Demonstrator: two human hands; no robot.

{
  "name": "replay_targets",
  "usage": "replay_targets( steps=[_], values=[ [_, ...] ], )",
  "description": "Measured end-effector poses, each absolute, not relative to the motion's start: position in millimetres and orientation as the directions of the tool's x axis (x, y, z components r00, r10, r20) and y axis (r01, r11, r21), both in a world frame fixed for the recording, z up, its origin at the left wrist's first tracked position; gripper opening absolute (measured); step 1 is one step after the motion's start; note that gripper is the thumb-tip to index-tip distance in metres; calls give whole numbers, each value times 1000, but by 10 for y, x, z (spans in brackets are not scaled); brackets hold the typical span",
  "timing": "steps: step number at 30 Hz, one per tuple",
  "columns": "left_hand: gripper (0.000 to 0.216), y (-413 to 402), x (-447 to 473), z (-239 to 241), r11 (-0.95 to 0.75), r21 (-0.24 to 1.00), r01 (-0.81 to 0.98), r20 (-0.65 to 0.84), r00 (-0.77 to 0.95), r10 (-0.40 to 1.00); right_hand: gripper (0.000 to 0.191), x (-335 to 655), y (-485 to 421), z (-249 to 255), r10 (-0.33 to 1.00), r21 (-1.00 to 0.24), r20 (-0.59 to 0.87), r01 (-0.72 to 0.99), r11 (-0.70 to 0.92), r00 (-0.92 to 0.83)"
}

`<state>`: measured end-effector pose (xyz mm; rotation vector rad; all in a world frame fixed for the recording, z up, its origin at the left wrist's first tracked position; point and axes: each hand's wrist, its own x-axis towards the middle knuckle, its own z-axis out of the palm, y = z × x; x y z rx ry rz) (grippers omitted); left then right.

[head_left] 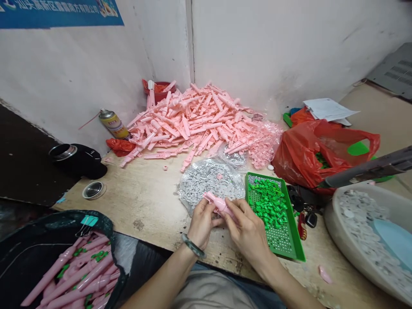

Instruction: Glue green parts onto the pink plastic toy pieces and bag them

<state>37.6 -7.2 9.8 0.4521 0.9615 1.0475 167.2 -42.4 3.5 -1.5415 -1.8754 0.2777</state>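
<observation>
Bridging both hands (200, 224) (249, 226) is a pink plastic piece (219, 203).

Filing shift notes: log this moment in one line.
left hand: holds pink part | right hand: holds same part | green tray: alongside

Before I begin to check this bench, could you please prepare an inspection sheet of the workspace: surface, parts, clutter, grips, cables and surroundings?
Surface: wooden table, dark stains near the front edge.
Parts: one pink part in hand; large pink pile behind; green pieces in a green tray; grey pieces with metal pins.
Clutter: spray can, tilted; red bag; loose pink scrap, right front.
Grips: left grip and right grip both hold the pink part.
Cables: nothing seen clearly.
Surroundings: white wall; blue sign; pale tub, right; black bin with pink and green items, lower left.
</observation>
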Motion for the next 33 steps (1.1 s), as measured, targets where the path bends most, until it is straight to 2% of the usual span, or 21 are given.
replay_targets(
  steps=[4, 10, 17, 22, 25, 33],
  values=[
    [17, -94, 390, 113, 462, 714, -527, -432, 187, 882, 35, 1646, -428, 37, 926, -533, 373, 804, 264, -57],
    [20, -110, 407, 142, 460, 724, -515, -433, 180, 883, 35, 1622, -432, 39, 919, -503, 391, 824, 262, -53],
    [28, -121, 433, 115, 445, 732, -515, -439, 143, 887, 36, 1595, -431, 8, 918, -481, 391, 835, 267, -68],
    [49, -116, 466, 122, 430, 736, -522, -461, 78, 884, 36, 1566, -454, -2, 908, -420, 404, 860, 289, -108],
    [52, -105, 471, 129, 438, 730, -525, -491, 44, 870, 36, 1536, -469, -40, 900, -394, 422, 872, 292, -110],
    [39, -74, 446, 68, 508, 609, -609, -593, 75, 802, 37, 1435, -484, -104, 918, -382, 386, 891, 244, -86]
  ],
)
